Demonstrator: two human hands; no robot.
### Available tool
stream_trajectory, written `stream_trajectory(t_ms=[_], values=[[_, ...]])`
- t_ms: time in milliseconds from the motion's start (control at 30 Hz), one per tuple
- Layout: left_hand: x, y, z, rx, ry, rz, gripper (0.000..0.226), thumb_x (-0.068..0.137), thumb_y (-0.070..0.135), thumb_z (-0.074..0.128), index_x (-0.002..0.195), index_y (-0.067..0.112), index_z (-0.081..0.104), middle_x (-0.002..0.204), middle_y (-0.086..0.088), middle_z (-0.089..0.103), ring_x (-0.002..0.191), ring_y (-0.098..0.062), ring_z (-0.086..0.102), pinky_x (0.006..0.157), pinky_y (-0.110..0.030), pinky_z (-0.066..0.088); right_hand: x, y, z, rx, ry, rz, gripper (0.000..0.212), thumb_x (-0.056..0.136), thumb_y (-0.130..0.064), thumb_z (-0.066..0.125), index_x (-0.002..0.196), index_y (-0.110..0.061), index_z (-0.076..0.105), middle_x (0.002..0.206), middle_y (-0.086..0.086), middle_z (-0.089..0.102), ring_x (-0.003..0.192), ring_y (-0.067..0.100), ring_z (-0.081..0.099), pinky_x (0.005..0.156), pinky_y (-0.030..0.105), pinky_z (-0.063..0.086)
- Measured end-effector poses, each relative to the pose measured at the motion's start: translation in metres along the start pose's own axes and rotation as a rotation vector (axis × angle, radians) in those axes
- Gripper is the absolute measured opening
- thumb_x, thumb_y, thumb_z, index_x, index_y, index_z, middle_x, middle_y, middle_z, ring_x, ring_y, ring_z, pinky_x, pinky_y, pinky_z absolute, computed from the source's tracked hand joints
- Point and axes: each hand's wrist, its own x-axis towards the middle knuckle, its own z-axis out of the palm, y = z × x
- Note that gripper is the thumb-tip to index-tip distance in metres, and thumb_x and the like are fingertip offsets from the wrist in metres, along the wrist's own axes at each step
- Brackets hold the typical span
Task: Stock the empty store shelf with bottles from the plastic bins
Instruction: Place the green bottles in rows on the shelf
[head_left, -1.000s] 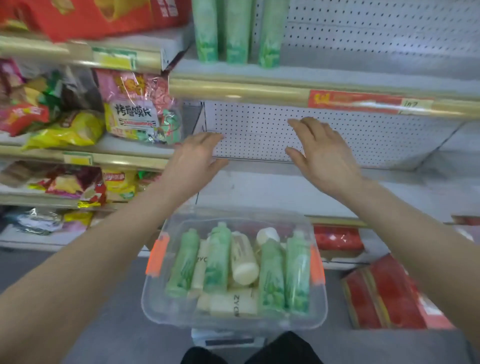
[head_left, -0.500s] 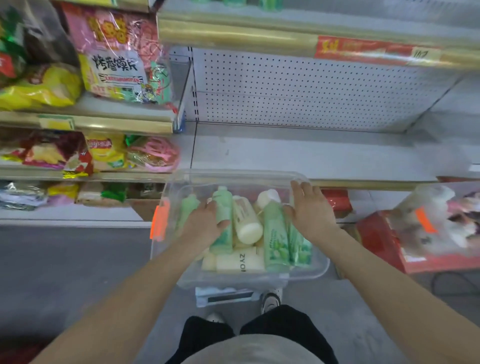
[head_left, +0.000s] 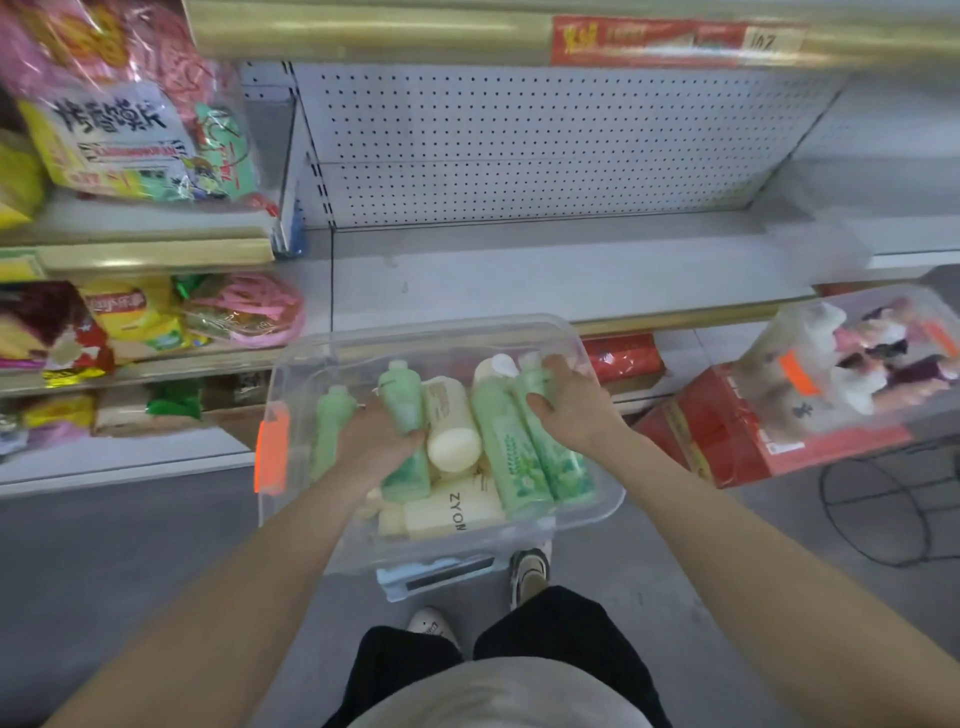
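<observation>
A clear plastic bin (head_left: 291, 395) with orange latches stands in front of me, holding several green and cream bottles lying on their sides. My left hand (head_left: 376, 439) grips a green bottle (head_left: 402, 397) near the bin's middle. My right hand (head_left: 574, 410) curls round the neck end of another green bottle (head_left: 558, 467) at the bin's right side. A cream bottle (head_left: 451, 423) lies between the two hands. Beyond the bin, the bare white shelf (head_left: 545, 280) with its pegboard back holds nothing.
Snack bags (head_left: 130, 119) fill the shelves to the left. A second clear bin (head_left: 852, 358) of bottles rests on red boxes (head_left: 727, 431) at the right. A wire stand (head_left: 883, 509) sits on the grey floor at right. My feet are under the bin.
Both hands came down from the empty shelf into the bin. Each has now closed round a green bottle, and the view has tilted downward.
</observation>
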Motion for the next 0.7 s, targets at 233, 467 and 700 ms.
stream_trajectory(t_ms=[233,467,700], values=[[0.011,-0.012,-0.013,-0.554,-0.185,-0.19,0.053,0.069,0.014,0.078,0.118,0.011,0.058,0.108,-0.01,0.067,0.094,-0.027,0.065,0.085,-0.042,0.055,-0.006,0.001,-0.013,0.301,-0.145,0.086,0.06,0.093,-0.032,0.06,0.143,-0.009,0.033,0.129,0.011,0.057,0.111,0.026,0.058,0.081,0.025,0.04],[-0.005,-0.014,-0.032,-0.731,-0.214,-0.035,0.05,0.072,-0.004,0.075,0.113,0.017,0.056,0.1,-0.002,0.066,0.084,-0.014,0.064,0.063,-0.027,0.05,-0.003,-0.006,-0.019,0.182,-0.088,0.039,0.059,0.09,-0.04,0.06,0.134,-0.009,0.036,0.098,0.004,0.061,0.087,0.022,0.058,0.071,0.03,0.041],[-0.009,0.005,-0.075,-0.773,-0.094,0.101,0.068,0.07,-0.001,0.08,0.127,0.015,0.048,0.109,-0.005,0.062,0.096,-0.021,0.064,0.082,-0.037,0.054,0.006,-0.03,-0.066,0.228,0.117,-0.136,0.058,0.09,-0.041,0.062,0.128,-0.008,0.034,0.107,0.013,0.062,0.097,0.034,0.061,0.081,0.04,0.048]])
